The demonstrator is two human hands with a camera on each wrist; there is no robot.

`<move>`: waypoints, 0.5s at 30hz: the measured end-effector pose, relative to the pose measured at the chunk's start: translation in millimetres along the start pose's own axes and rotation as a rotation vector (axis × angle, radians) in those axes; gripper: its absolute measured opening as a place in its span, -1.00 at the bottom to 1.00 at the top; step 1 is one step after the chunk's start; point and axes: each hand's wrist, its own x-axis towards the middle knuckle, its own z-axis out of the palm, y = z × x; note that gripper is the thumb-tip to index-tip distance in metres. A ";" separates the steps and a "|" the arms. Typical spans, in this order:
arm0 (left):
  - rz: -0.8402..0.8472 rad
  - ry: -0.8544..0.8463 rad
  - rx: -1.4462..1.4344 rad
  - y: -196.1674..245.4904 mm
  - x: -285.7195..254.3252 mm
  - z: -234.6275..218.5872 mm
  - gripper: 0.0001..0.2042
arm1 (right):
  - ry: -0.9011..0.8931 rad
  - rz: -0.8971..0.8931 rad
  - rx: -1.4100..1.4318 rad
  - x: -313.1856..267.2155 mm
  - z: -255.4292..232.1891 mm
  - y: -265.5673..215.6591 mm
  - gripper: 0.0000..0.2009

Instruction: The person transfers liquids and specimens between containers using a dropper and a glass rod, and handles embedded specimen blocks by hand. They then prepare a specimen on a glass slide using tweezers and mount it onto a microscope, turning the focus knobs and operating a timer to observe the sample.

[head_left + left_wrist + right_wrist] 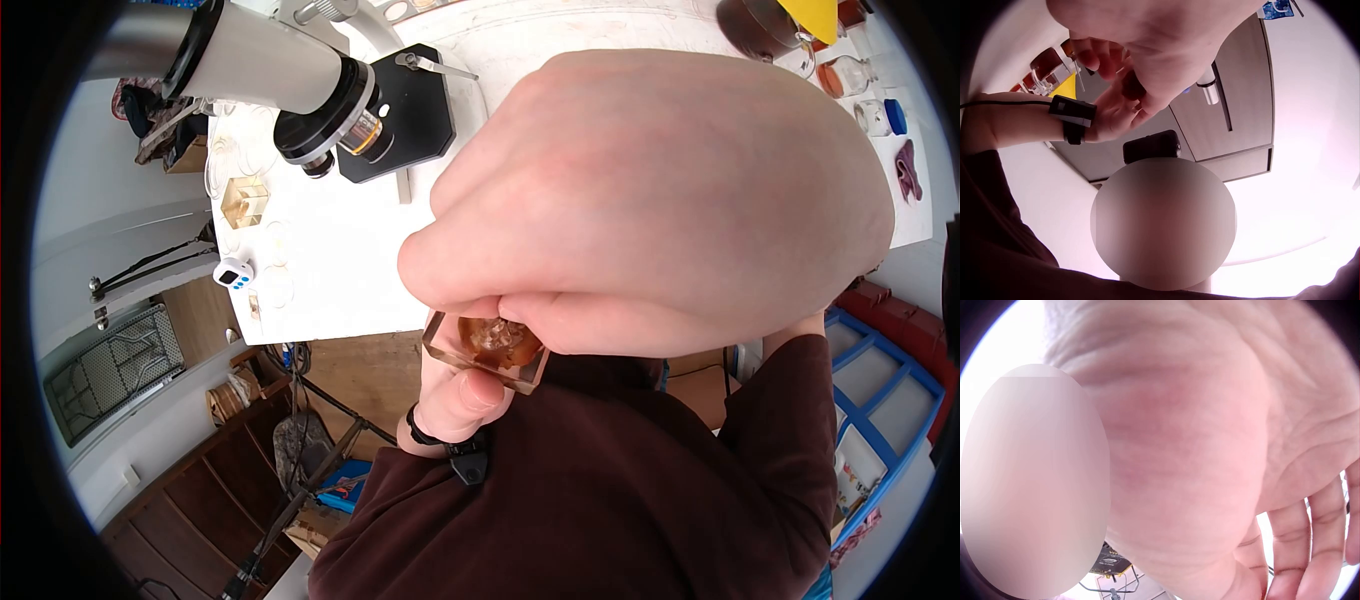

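A clear, faintly brown-tinted block (pixel 532 378) with a rounded brown piece inside sits between my two hands, in front of my chest. My left hand (pixel 455 400) grips it from below, the thumb lying along its near side. Over it arches my right hand (pixel 650 200), thumb and forefinger coming together at the block's top edge. Its back hides much of the block and the other fingertips. From the left wrist, a dark brown patch (pixel 1133 86) shows between the hands, beside the right hand (pixel 1113 117). The right wrist view is mostly palm (pixel 1210 425), with the fingers bent.
A microscope (pixel 290 75) with a black base (pixel 420 120) stands on the white table (pixel 340 250). Another clear block (pixel 244 202) and a small white device (pixel 233 273) lie at the table's left. Jars (pixel 845 75) and a dark pot (pixel 757 28) stand at the far right.
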 end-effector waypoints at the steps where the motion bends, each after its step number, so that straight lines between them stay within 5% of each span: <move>1: -0.005 0.025 0.023 1.1 -0.1 0.8 -0.05 | 0.001 0.000 0.000 0.6 -1.2 -0.9 -0.91; 4: 0.213 -0.221 -0.012 -23.7 2.4 -33.2 -0.10 | 0.022 0.027 0.068 -0.8 3.9 3.6 -0.92; 6: 0.237 -0.196 0.001 -18.3 3.9 -23.7 -0.11 | 0.152 -0.117 0.067 -7.7 27.4 23.3 -0.94; 15: 0.417 -0.185 0.059 -24.0 12.1 -21.8 -0.13 | 0.120 -0.071 -0.168 -4.2 11.0 0.5 -0.90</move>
